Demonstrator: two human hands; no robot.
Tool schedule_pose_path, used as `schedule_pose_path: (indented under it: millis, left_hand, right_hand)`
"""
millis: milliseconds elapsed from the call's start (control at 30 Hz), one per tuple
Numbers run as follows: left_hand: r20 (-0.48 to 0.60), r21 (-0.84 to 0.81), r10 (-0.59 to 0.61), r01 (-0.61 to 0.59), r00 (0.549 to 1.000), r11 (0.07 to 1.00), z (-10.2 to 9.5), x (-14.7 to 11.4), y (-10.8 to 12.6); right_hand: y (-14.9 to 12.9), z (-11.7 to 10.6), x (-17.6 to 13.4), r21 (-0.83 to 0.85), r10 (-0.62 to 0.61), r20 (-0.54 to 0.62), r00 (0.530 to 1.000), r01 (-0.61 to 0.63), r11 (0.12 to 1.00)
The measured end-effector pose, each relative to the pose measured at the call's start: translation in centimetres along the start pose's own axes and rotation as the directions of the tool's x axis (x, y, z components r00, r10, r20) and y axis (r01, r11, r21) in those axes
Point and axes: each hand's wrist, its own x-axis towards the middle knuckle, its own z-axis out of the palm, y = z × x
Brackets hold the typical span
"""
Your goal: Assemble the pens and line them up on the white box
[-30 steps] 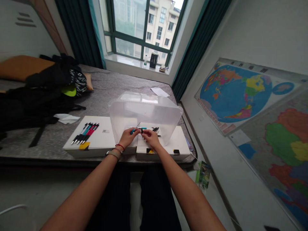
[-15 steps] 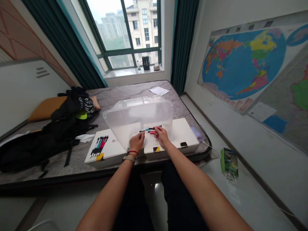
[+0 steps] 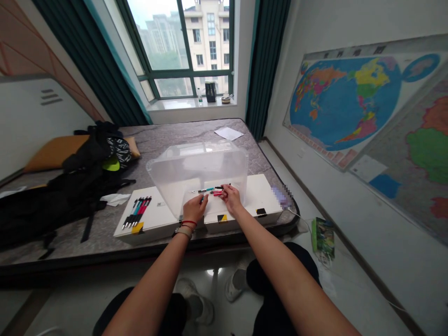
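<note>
Pen parts (image 3: 210, 189) lie in the tipped clear bin (image 3: 182, 166), near side; left hand (image 3: 195, 207) pinches a teal bit, right hand (image 3: 231, 198) by the others (can't tell its grip), shoes (image 3: 231, 290) now showing

Pens (image 3: 137, 212) lie on a box (image 3: 161, 217), left of the bin (image 3: 201, 163).

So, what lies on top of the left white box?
A row of pens lies on the white box, near yellow-and-black tape. The translucent bin overlaps its right side; the left hand hides whatever lies behind it.
</note>
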Motion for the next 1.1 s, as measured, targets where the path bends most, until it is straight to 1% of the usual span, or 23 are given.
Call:
schedule_pose_path:
  millis: [133,233,367,533,700,900,1100]
  left_hand:
    - [-0.003,-0.056,-0.018,0.017,1.000,0.998,0.0,0.0,-0.1]
    - [0.006,-0.064,-0.012,0.013,1.000,0.998,0.0,0.0,-0.2]
    - [0.020,-0.039,0.004,-0.003,1.000,0.999,-0.1,0.1,-0.3]
    - [0.017,-0.011,0.012,-0.012,1.000,1.000,0.1,0.1,-0.4]
    - [0.021,0.007,0.037,-0.037,0.999,0.999,0.2,0.0,-0.4]
    - [0.002,0.024,0.074,-0.074,0.997,0.997,0.2,0.2,-0.4]
    - [-0.023,0.101,0.100,-0.097,0.995,0.990,0.1,0.6,-0.1]
  right_hand:
    - [0.2,-0.2,0.2,0.013,0.009,0.008,1.000,-0.009,1.000]
    - [0.2,-0.2,0.2,0.015,0.012,0.016,1.000,-0.012,1.000]
    - [-0.2,0.1,-0.3,0.030,0.024,0.038,0.999,-0.025,0.999]
    - [-0.8,0.3,-0.6,0.066,0.067,0.065,0.996,-0.071,0.995]
    - [-0.7,0.2,-0.5,0.092,0.049,0.043,0.998,-0.053,0.994]
    - [-0.6,0.2,-0.4,0.116,0.063,0.040,0.997,-0.067,0.991]
    - [-0.3,-0.1,-0.1,0.082,0.051,0.036,0.998,-0.054,0.995]
